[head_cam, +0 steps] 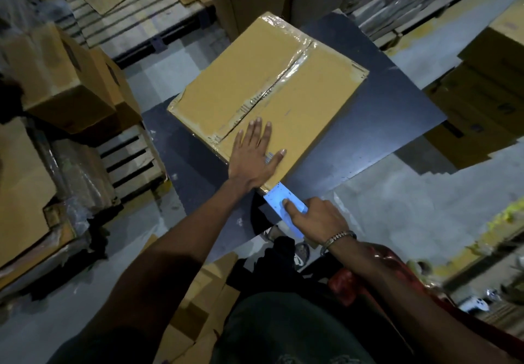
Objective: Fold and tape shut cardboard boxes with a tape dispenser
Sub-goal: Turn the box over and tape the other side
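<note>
Box: the cardboard box [266,91] sits closed on the dark table [382,125] at centre frame, one corner toward me; glossy tape [286,73] runs along its middle seam and over the far edges.
Left hand: my left hand [255,157] lies flat on the box's near corner, fingers straight and spread, palm down, covering the end of the seam.
Right hand: my right hand [314,219] is curled round the tape dispenser [283,205] just below the box's near corner, forefinger laid along its pale blue top.
Hard to make out: the dispenser's roll and blade are hidden under my fingers; I cannot tell whether it touches the box.
Wrist: a metal bracelet [338,237] on the right wrist.
Around: stacked cartons [65,80] at upper left, blurred; more at the right edge, cut off.
</note>
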`<state>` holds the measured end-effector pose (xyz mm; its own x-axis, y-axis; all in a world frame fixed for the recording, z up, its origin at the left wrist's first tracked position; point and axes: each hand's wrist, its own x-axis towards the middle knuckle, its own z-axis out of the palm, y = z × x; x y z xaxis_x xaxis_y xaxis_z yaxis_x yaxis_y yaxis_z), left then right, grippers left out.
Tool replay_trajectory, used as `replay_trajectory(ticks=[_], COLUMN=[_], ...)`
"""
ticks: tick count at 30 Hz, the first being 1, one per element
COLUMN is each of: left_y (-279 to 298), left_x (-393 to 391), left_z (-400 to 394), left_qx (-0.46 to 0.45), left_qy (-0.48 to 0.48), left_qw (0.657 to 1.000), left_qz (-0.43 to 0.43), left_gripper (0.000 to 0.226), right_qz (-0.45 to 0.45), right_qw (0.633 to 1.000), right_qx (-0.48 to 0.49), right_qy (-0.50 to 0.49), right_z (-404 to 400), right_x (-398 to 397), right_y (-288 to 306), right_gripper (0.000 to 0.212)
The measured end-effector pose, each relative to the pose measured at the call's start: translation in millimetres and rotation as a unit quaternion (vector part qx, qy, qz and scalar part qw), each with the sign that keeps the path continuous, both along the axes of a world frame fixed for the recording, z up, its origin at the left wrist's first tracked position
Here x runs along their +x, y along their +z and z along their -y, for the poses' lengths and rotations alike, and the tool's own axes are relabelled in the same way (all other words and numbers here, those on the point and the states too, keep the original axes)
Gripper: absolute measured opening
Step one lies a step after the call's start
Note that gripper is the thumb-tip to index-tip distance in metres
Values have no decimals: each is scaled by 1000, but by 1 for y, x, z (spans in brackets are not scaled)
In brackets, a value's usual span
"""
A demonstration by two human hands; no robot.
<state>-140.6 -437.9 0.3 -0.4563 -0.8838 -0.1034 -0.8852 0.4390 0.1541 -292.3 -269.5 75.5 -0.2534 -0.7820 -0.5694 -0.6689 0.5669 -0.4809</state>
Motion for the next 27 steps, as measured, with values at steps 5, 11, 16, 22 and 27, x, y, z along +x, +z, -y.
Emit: replay_trajectory(ticks=[5,11,16,22,27], left_y=[-3,2,3,4,3], left_x=[1,0,-1,-1,-1], left_z=[1,-3,-5,-5,-5], left_qx=[4,7,13,13,8], left_qy=[-4,-2,-4,-6,-1], left_qw=[1000,1000,1000,1000,1000], left_qz=[-4,-5,-6,-7,-17], left_gripper=[85,85,85,85,85], right_qz=[23,17,5,2,-8], right_qw=[1000,1000,1000,1000,999], right_qx=[-3,-10,-1,20,28], right_qy=[-17,0,18,23,21], right_z=[-13,-25,-34,-33,-14], right_x=[-14,-23,-28,-42,-40], right_y=[4,8,8,-15,-36], right_gripper=[70,70,66,68,65])
